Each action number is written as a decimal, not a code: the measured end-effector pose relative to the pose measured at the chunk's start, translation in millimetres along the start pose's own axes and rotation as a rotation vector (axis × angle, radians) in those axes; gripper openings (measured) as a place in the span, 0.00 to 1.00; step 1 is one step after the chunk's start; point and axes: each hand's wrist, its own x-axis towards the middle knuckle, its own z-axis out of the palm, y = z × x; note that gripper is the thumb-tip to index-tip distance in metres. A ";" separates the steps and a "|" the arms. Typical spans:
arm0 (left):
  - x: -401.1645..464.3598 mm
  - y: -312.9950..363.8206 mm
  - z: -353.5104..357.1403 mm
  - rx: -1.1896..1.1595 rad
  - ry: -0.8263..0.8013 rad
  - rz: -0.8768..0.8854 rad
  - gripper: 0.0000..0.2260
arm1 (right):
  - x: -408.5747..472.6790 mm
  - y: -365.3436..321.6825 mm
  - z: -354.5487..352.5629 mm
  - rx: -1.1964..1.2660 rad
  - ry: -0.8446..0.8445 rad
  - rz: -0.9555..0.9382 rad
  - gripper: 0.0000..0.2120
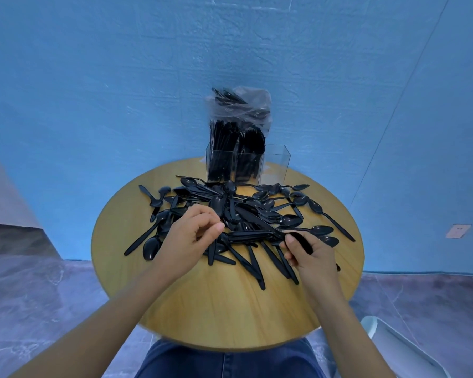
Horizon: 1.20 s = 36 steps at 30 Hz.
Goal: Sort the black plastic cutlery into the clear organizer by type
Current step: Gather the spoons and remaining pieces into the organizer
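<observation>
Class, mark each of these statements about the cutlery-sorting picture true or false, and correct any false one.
1. The clear organizer stands at the far edge of the round wooden table. True.
2. All of the organizer's compartments hold cutlery. False: the rightmost one holds none.
3. The right hand grips a bundle of black cutlery. True.
4. The left hand rests flat on the floor. False: it hovers over the cutlery pile, fingers curled.
5. A plastic bag of cutlery sits atop the organizer. True.
</observation>
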 end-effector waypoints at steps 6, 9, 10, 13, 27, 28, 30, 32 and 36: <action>7.0 5.5 7.4 -0.173 0.046 -0.239 0.13 | 3.9 -1.7 -5.6 0.020 -0.018 -0.017 0.06; 12.5 6.9 6.2 -0.267 0.044 -0.368 0.18 | 5.1 -5.6 -10.6 -0.014 -0.077 -0.053 0.06; 13.7 6.4 5.5 -0.278 0.026 -0.383 0.18 | 5.4 -7.0 -11.8 -0.036 -0.097 -0.068 0.06; 13.9 5.2 5.9 -0.205 -0.074 -0.381 0.16 | 7.0 -11.1 -12.5 -0.089 -0.122 -0.110 0.05; 4.2 11.7 14.3 -0.331 -0.105 -0.423 0.11 | 1.5 -11.2 4.2 -0.042 -0.012 -0.010 0.05; 4.1 13.9 17.8 -0.341 -0.095 -0.422 0.10 | -2.1 -9.2 9.9 -0.030 -0.024 0.019 0.05; 4.7 19.0 24.6 -0.365 -0.060 -0.411 0.09 | -8.7 -7.0 21.4 -0.016 -0.061 0.039 0.05; 6.1 24.0 29.9 -0.412 -0.026 -0.416 0.10 | -13.0 -5.3 31.7 -0.016 -0.107 0.047 0.06; 10.5 32.0 35.3 -0.517 0.012 -0.428 0.12 | -18.5 -6.0 46.3 -0.005 -0.231 0.083 0.07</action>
